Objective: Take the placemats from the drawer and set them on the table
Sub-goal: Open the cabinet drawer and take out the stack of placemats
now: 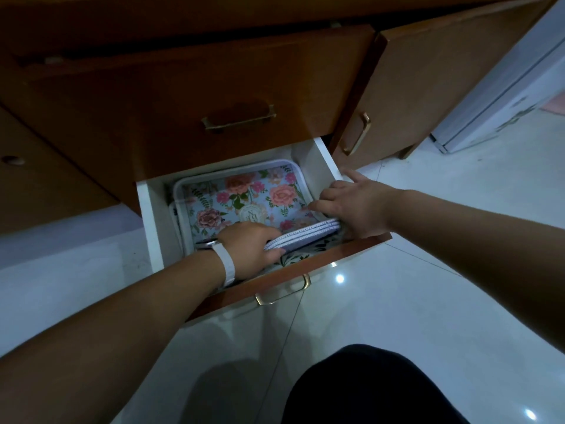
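The bottom drawer [305,264] of a brown wooden cabinet is pulled out, its white inside showing. A stack of pale placemats with dotted edges [305,235] is tilted up near the drawer's front. My left hand [250,249], with a white watch band on its wrist, grips the stack's left end. My right hand [351,203] holds the right end, fingers curled over the edge. Behind the stack lies a floral tray [244,197] with a white rim.
Above the open drawer is a closed drawer with a brass handle [238,119]. A cabinet door [422,87] stands ajar at the right, and a white appliance [504,96] beyond it. Glossy white floor tiles [428,301] lie below. My dark-clothed knee [367,390] is at the bottom.
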Demonstrator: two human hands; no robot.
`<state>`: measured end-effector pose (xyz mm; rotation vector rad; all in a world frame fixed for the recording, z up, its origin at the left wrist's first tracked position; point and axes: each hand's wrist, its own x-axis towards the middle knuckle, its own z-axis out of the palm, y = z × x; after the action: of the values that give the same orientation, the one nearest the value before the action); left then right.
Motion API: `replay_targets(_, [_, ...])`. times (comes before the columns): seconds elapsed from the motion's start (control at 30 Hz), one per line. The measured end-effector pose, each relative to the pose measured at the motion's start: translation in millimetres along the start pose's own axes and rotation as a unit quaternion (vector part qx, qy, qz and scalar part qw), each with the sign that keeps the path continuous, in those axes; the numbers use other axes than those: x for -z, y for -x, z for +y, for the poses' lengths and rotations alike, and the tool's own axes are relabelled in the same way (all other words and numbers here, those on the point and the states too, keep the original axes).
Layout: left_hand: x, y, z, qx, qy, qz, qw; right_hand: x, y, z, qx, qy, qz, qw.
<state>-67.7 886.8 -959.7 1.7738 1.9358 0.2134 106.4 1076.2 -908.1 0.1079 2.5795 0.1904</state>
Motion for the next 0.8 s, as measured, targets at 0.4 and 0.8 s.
replay_targets(0.4, [-12.5,1.2,-1.6,0.015,0.025,0.061,0.998,5.6,-21.2,-5.9,0.054,0.13,-0.09,0.986])
replay_targets(0.8, [-22.2,-2.4,-8.8,0.0,0.063,0.098,0.993,-16.4,-15.9,14.4,0.079,0.026,0.06,0.995])
